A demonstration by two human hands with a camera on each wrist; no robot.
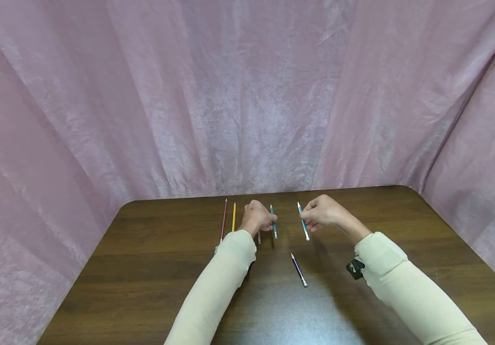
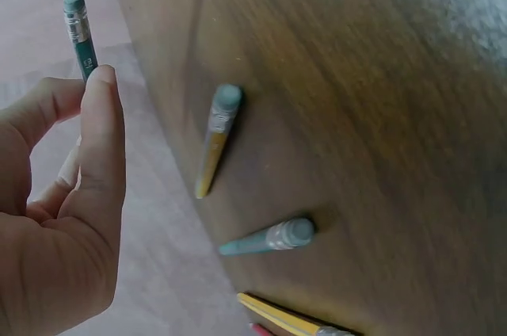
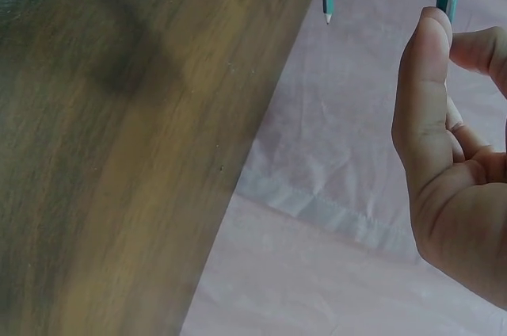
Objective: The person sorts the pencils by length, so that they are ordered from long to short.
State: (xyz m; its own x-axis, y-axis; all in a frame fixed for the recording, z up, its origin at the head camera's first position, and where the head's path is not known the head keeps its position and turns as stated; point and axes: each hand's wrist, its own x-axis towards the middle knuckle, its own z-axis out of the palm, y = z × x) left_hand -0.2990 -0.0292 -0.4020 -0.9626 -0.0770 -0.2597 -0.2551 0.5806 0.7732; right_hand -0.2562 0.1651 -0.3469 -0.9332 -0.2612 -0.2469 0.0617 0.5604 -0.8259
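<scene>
My left hand [image 1: 258,215] pinches a green pencil [image 1: 275,231] between thumb and finger, its eraser end up in the left wrist view. To the right, my right hand [image 1: 324,212] pinches a teal pencil [image 1: 305,232], eraser end toward me and tip toward the curtain. Both pencils appear held above the table. Under and beside the left hand lie a yellow pencil [image 1: 234,215], a red pencil [image 1: 224,218], another green pencil [image 2: 257,244] and an orange-brown pencil [image 2: 211,154]. A dark pencil [image 1: 298,270] lies slanted nearer me, between the forearms.
The brown wooden table [image 1: 144,268] has rounded far corners. A pink velvet curtain [image 1: 247,96] hangs close behind its far edge and along the sides. A small black device [image 1: 354,269] sits below the right sleeve's cuff.
</scene>
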